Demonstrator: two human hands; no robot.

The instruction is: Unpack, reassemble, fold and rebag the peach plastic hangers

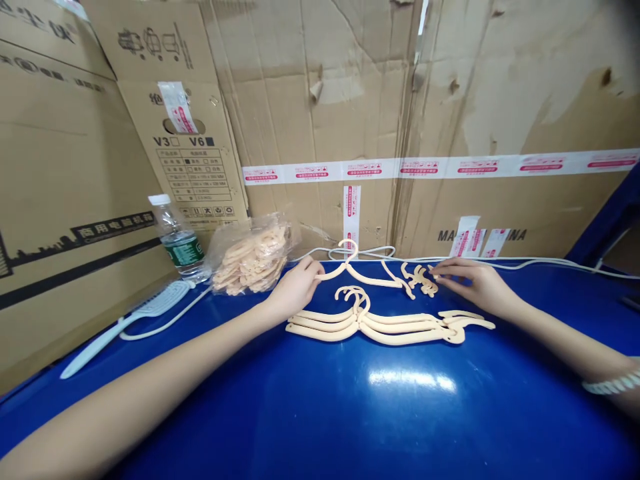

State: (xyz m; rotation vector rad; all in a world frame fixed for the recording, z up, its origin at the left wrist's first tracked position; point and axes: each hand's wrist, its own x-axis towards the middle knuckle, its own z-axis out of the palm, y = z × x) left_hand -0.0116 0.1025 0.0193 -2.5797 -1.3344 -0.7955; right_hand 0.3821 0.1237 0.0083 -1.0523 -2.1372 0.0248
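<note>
My left hand (296, 287) is closed on the left end of a beige plastic clothes hanger (373, 277), whose hook points up. At its far end, a loose beige arm reaches down to the right. My right hand (475, 283) is pinched at the fingertips, with what looks like a small beige piece at their tips. Beside those fingertips lies a little heap of small beige plastic pieces (429, 287). Nearer to me, several similar hangers (325, 327) lie stacked on the blue table, hooks pointing away, with folding arm parts at their right end.
On the left stand a clear bag of beige parts (253, 260) and a water bottle (183, 247). A pale hairbrush (160, 300) lies on the blue table (320, 407) near them. White cable (520, 265) runs along the back, before cardboard walls (320, 113).
</note>
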